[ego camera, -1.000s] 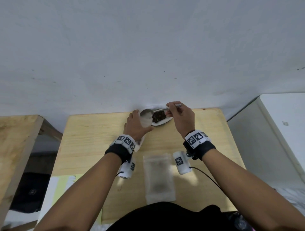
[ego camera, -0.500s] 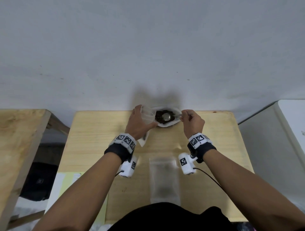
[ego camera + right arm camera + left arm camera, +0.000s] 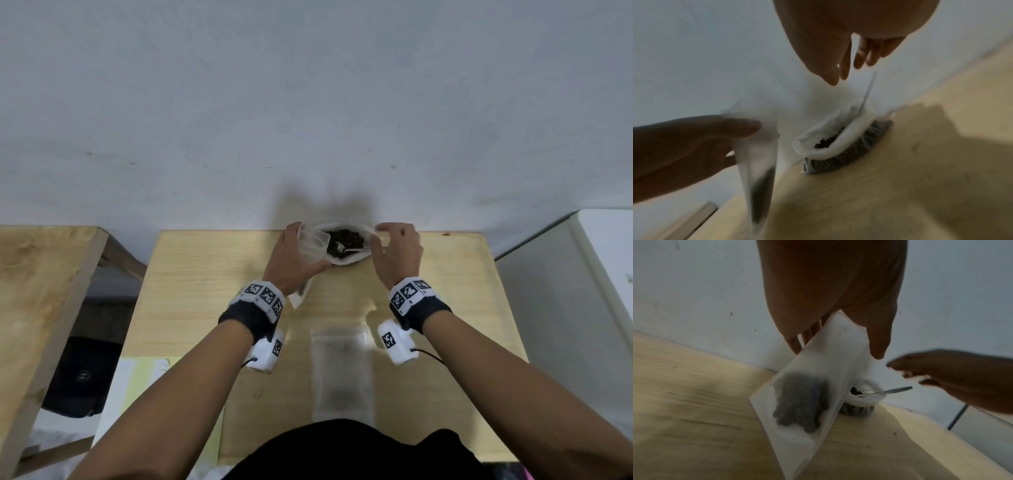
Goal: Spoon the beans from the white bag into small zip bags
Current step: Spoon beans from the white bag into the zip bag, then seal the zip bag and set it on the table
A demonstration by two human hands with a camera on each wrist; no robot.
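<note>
The left hand (image 3: 294,261) grasped one small zip bag (image 3: 807,395) with its fingers, and only the left wrist view showed the beans inside. The right hand (image 3: 397,253) hung released above the white bag (image 3: 346,244) at the worktop's (image 3: 212,284) far edge, where one spoon (image 3: 885,391) rested. A second zip bag (image 3: 342,373) lay flat, seen only from the head view.

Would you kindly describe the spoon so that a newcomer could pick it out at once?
Start at the wooden table and go to its far edge by the wall, where the white bag of dark beans stands open. The spoon lies in it, handle pointing right over the rim: the only metal thing there.
</note>
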